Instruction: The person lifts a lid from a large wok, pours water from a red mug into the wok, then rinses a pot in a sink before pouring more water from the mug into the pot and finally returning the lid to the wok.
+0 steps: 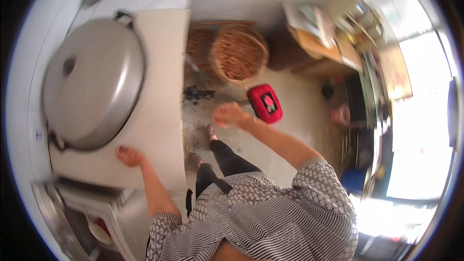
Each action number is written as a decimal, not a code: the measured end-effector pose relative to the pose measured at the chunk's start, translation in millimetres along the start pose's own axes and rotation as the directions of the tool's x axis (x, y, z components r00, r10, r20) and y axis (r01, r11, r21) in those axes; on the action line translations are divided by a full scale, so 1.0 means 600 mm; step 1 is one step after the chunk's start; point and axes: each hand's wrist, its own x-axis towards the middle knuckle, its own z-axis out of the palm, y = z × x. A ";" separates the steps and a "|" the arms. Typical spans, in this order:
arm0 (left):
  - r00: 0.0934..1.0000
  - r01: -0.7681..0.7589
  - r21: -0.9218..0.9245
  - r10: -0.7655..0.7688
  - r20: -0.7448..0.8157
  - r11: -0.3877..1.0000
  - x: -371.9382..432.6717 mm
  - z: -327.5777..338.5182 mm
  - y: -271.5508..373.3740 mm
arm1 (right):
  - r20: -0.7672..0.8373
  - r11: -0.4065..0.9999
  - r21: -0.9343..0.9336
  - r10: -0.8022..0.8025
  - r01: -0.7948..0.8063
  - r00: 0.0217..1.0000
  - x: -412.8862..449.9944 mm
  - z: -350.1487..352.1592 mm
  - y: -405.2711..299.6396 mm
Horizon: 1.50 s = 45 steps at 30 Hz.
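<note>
My left hand [129,156] hangs over the pale stove counter [165,79], its fingers curled; I see nothing held in it. Close by on the counter is a large wok with a domed grey metal lid [98,87]. The lid has a dark knob, and a looped handle shows at each end. My right hand [229,115] is over the floor, loosely curled and blurred, with no object visible in it. Beyond that hand lies a red cushioned stool [256,98] with a flower picture on its top.
A woven basket [239,56] of brown woody pieces stands on the floor against the wall. Dark debris [197,94] lies beside the counter. A sink [96,224] holds a white ladle or bowl. Cluttered shelves [326,43] and a pink bucket [340,114] are at right.
</note>
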 end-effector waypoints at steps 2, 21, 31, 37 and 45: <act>0.964 0.233 -0.166 -0.205 0.172 0.958 0.039 0.069 0.049 | -0.051 0.913 -0.389 -0.156 0.124 0.986 -0.026 -0.099 0.135; 0.357 0.659 -0.415 0.224 0.907 0.627 -0.209 0.337 0.367 | -0.892 0.944 0.330 0.312 -0.002 0.327 -0.240 0.100 0.675; 0.450 0.613 -0.497 0.245 0.859 0.615 -0.386 0.186 0.739 | -0.930 0.865 0.331 0.366 0.376 -0.023 -0.415 0.044 0.789; 0.050 0.587 -0.228 0.247 0.968 0.777 -0.686 0.129 0.757 | -0.904 0.808 0.249 0.392 0.533 -0.171 -0.490 -0.063 0.860; -0.764 0.442 -0.170 0.469 0.442 0.881 -1.238 -0.219 0.915 | -0.858 0.859 0.304 0.435 0.412 -0.274 -0.674 -0.185 0.992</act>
